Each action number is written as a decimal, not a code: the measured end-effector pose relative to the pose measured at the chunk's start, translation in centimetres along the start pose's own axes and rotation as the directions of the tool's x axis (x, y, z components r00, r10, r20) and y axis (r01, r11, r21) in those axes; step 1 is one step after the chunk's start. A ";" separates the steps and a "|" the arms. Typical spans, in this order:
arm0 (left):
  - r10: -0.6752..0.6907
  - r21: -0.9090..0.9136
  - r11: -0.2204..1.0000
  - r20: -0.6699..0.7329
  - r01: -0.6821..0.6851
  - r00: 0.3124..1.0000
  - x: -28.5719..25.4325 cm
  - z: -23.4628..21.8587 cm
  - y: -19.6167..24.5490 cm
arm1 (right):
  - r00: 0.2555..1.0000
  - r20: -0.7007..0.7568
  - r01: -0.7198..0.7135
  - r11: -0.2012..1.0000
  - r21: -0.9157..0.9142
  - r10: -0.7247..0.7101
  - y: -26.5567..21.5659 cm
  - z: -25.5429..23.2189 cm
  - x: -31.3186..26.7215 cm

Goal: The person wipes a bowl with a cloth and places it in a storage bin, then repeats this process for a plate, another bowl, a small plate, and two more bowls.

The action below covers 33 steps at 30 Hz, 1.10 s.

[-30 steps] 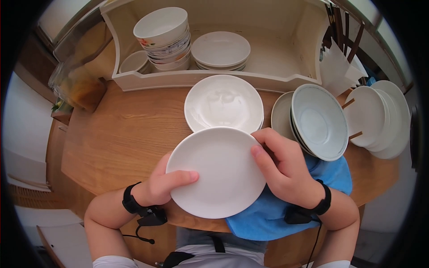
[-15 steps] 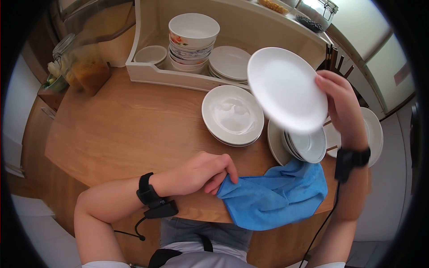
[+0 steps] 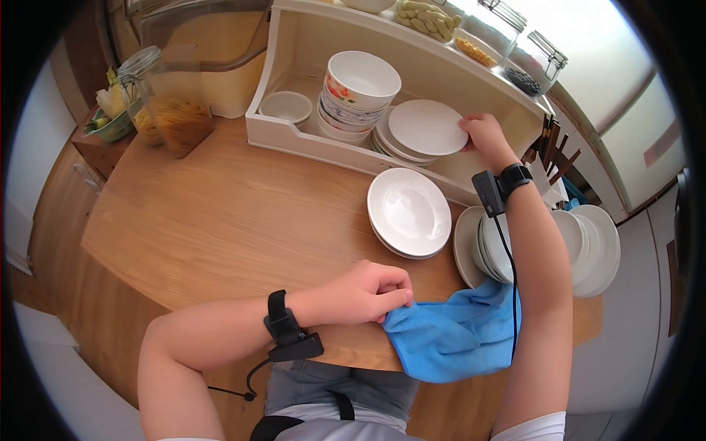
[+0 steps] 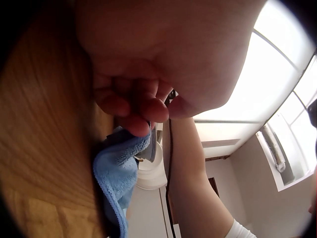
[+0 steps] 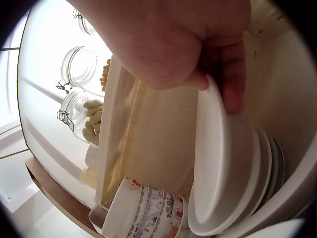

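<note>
My right hand point(image 3: 487, 140) pinches the rim of a white plate point(image 3: 428, 128) over a stack of plates point(image 3: 382, 144) inside the cream shelf unit. In the right wrist view, the held plate point(image 5: 210, 153) leans against the stack, with thumb and fingers on its upper edge. Low over the table's front edge, my left hand point(image 3: 359, 295) pinches the corner of a blue cloth point(image 3: 463, 331). The left wrist view has curled fingertips point(image 4: 136, 126) at the top of the cloth point(image 4: 116, 171).
Patterned bowls point(image 3: 358, 84) are stacked left of the plates, beside a small dish point(image 3: 287, 107). Deep white plates point(image 3: 409, 213) stand on the table point(image 3: 220, 220) before the shelf unit point(image 3: 309, 151). More bowls point(image 3: 494, 246) and upright plates point(image 3: 599, 250) are at right, near chopsticks point(image 3: 548, 140).
My right hand has carried the plate from in front of me, up past the right-hand bowls, into the shelf unit. My left hand has let go of the plate and taken the cloth's corner.
</note>
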<state>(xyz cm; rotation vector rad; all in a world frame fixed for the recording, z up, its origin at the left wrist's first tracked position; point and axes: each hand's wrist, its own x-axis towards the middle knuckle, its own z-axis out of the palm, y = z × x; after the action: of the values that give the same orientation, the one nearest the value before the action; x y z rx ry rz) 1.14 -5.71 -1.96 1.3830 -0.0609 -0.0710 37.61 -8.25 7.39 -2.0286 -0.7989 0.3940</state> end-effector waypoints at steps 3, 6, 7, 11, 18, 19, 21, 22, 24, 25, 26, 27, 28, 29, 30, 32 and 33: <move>-0.017 0.037 0.999 0.043 0.016 0.999 0.1 -0.3 -0.1 | 1.000 -0.002 -0.005 1.000 0.013 0.005 0.4 0.7 0.6; -0.009 0.044 0.999 0.039 0.007 0.999 0.1 -0.2 -0.2 | 1.000 -0.010 -0.025 1.000 -0.009 0.025 0.4 1.1 0.7; -0.011 0.045 0.999 0.041 0.009 0.999 0.1 -0.2 -0.2 | 0.999 -0.019 -0.040 0.999 -0.024 0.040 0.3 1.3 0.5; -0.020 0.041 0.999 0.032 0.019 0.999 0.3 -0.2 0.0 | 0.997 -0.082 0.000 0.994 -0.110 -0.009 0.8 1.8 0.6; -0.160 -0.018 0.987 -0.005 0.160 0.987 0.6 -1.3 0.6 | 0.999 -0.029 0.029 0.923 -0.383 -0.044 1.4 2.1 1.0; -0.165 -0.011 0.986 -0.003 0.165 0.986 0.7 -1.5 1.0 | 0.999 -0.020 0.030 0.916 -0.400 -0.041 1.4 2.3 1.1; -0.291 -0.047 0.957 -0.081 0.288 0.953 0.6 -1.6 1.8 | 0.999 -0.032 0.023 0.918 -0.395 -0.039 1.5 2.7 1.3; -0.290 -0.053 0.957 -0.118 0.285 0.950 0.5 -1.6 1.9 | 0.998 -0.039 0.021 0.917 -0.398 -0.040 1.6 2.9 1.3; -0.338 -0.025 0.940 -0.186 0.340 0.922 0.4 -1.6 2.7 | 0.999 -0.043 0.003 0.927 -0.374 -0.021 1.5 2.8 1.2; -0.378 -0.004 0.921 -0.254 0.390 0.890 0.5 -1.7 3.1 | 0.999 -0.045 -0.013 0.934 -0.357 -0.003 1.4 2.8 1.1; -0.380 0.001 0.919 -0.253 0.393 0.890 0.6 -2.0 3.1 | 0.999 -0.049 -0.016 0.936 -0.351 -0.002 1.3 2.8 0.9; -0.358 -0.022 0.928 -0.326 0.371 0.875 0.7 -2.4 2.7 | 1.000 -0.026 -0.015 0.948 -0.318 0.007 1.5 2.9 0.9; -0.335 -0.044 0.937 -0.398 0.347 0.854 0.9 -2.7 2.5 | 1.000 -0.003 -0.015 0.959 -0.284 0.015 1.5 2.8 0.9; -0.334 -0.040 0.937 -0.397 0.348 0.855 1.0 -3.0 2.6 | 1.000 -0.006 -0.016 0.959 -0.282 0.015 1.4 2.8 1.1; -0.296 -0.051 0.951 -0.445 0.306 0.845 1.2 -3.3 2.6 | 0.999 0.026 -0.025 0.947 -0.319 0.035 1.3 2.8 1.3; -0.188 -0.013 0.978 -0.482 0.207 0.856 1.5 -4.0 2.0 | 0.997 0.055 -0.034 0.935 -0.353 0.057 1.3 2.7 1.2; -0.188 -0.009 0.978 -0.482 0.209 0.856 1.7 -4.1 1.9 | 0.993 0.072 -0.067 0.946 -0.317 0.094 1.0 2.6 0.6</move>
<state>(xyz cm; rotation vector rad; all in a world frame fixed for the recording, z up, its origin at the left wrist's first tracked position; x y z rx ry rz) 3.18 -1.53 -0.82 1.4127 0.5031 0.1050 37.02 -6.61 5.18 -2.3610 -0.8780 0.4245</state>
